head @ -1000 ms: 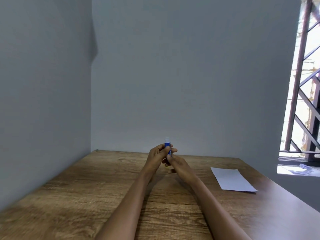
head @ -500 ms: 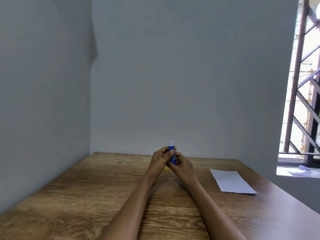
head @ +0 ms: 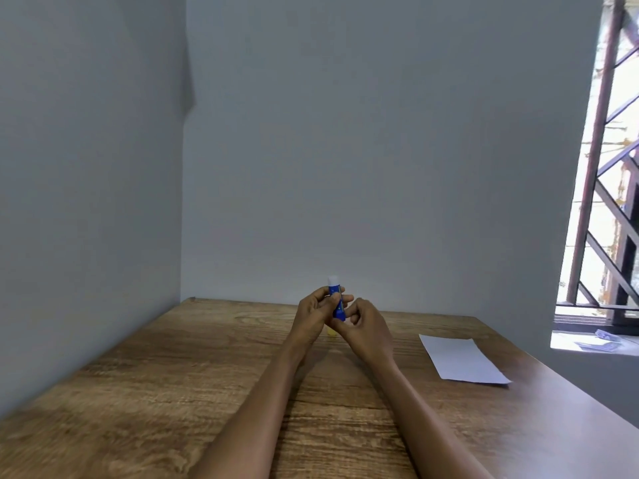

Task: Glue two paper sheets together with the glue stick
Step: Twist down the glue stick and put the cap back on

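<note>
We hold the glue stick [head: 337, 305] upright above the wooden tabletop [head: 179, 382], well left of the paper sheet [head: 461, 361] lying flat near the right edge. Our left hand [head: 316, 314] has its grip clamped around the blue barrel; our right hand [head: 364, 326] pinches the base end. The white top looks like exposed glue, so we judge we are twisting it out. We should turn the base slowly, raising only a little glue, and keep the barrel steady.

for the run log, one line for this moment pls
left hand: grips glue stick | right hand: at its base | paper: untouched on table
</note>
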Action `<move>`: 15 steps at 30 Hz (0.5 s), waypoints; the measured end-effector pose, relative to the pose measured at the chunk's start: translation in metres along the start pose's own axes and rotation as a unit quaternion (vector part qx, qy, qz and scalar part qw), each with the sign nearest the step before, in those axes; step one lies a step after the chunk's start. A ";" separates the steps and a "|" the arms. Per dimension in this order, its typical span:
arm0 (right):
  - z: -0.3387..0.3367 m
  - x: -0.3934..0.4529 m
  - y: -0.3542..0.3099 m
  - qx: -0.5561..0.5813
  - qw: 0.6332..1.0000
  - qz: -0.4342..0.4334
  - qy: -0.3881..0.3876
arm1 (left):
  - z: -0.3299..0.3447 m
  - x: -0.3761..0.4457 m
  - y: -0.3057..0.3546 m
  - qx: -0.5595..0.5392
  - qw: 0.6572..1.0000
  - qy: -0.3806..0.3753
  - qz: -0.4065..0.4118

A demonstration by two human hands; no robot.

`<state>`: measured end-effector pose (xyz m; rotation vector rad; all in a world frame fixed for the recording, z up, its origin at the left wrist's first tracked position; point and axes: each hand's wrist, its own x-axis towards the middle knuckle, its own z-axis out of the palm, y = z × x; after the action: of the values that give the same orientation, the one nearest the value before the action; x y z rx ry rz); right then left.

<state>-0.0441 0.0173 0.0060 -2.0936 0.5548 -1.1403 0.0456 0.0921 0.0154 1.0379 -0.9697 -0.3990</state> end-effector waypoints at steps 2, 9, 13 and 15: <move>0.002 0.000 0.003 0.051 0.998 0.020 -0.022 | 0.001 0.000 0.000 -0.004 1.000 -0.001 0.001; 0.002 0.001 -0.001 0.092 0.982 0.003 -0.163 | -0.008 0.000 0.000 -0.005 1.000 0.004 0.006; -0.002 0.001 -0.002 0.005 0.999 0.009 -0.040 | -0.004 0.001 -0.001 0.000 1.000 -0.011 0.001; 0.000 -0.002 -0.005 0.021 1.000 0.024 -0.002 | 0.000 0.001 -0.001 0.013 1.000 -0.016 0.004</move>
<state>-0.0448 0.0216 0.0088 -2.0360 0.5709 -1.1120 0.0467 0.0909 0.0155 1.0534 -1.0100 -0.3980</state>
